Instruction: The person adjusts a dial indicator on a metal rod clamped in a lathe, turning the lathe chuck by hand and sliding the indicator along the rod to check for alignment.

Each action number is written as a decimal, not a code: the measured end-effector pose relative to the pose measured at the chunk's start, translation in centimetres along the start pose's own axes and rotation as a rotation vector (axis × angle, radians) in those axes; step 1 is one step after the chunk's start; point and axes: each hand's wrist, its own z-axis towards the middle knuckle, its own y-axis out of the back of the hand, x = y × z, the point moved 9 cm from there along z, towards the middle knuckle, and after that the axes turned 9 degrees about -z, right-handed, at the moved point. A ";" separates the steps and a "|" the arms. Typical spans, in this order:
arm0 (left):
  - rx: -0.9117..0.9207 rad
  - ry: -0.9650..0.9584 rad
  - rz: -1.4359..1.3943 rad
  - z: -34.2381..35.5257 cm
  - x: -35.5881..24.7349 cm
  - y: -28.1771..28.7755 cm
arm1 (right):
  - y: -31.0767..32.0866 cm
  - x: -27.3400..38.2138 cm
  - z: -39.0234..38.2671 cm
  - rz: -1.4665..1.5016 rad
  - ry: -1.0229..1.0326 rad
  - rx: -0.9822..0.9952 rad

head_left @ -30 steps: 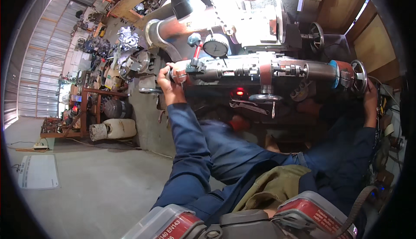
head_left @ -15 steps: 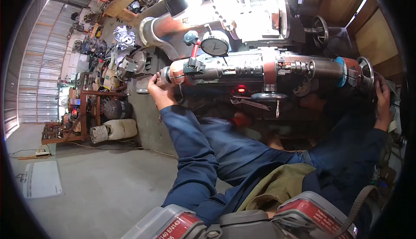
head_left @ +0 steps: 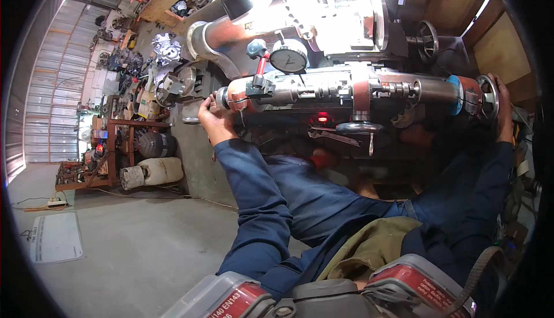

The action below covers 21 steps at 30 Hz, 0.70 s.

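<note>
A long machine with a stepped steel shaft (head_left: pixel 398 89) lies across the view in front of me. My left hand (head_left: pixel 217 120) has its fingers wrapped round the round metal knob (head_left: pixel 221 97) at the machine's left end. At the right end, my right hand (head_left: pixel 504 108) grips the outer rim of a metal handwheel (head_left: pixel 490 97); its fingers are partly hidden by the rim. A dial gauge (head_left: pixel 288 58) stands over the shaft, its tip pointing down. Its stand (head_left: pixel 260 74), with a red arm and dark knob, sits on the left reddish clamp (head_left: pixel 237 96).
Below the middle clamp is a small handwheel (head_left: pixel 359 127) with a crank handle, beside a wrench (head_left: pixel 336 138). A red light (head_left: pixel 322 118) glows there. Behind stands a larger machine housing (head_left: pixel 231 32) under a bright lamp. Left, a rusty metal frame (head_left: pixel 111 155) and a pale cylinder (head_left: pixel 161 172) stand on the floor.
My right hand has moved upward along the rim of the right handwheel. My left hand stays at the left end knob. The dial gauge appears slightly further right.
</note>
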 end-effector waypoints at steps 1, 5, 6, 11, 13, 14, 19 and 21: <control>-0.014 -0.008 0.004 -0.2 -0.1 0.1 | -0.4 1.2 -1.0 -0.032 0.154 0.003; -0.004 0.007 -0.016 0.1 -0.3 0.3 | -2.0 1.4 -2.7 -0.154 0.301 0.051; -0.005 -0.001 0.002 0.0 -0.4 0.2 | -2.3 0.5 -2.6 -0.174 0.256 0.072; 0.087 -0.049 0.113 0.8 -1.2 -0.5 | -1.5 -3.1 -4.2 -0.400 0.085 0.167; 0.188 -0.110 0.255 0.1 -1.6 -2.2 | -0.1 -3.8 -5.3 -0.525 0.026 0.187; 0.266 -0.062 0.342 -0.8 -0.6 -3.6 | 0.8 -3.3 -5.8 -0.578 0.002 0.180; 0.480 0.087 0.684 -4.4 1.3 -8.0 | 0.7 5.3 -8.0 -0.153 -0.001 0.165; 0.517 0.128 0.773 -3.8 1.8 -8.2 | 2.7 4.1 -7.3 -0.050 -0.100 0.052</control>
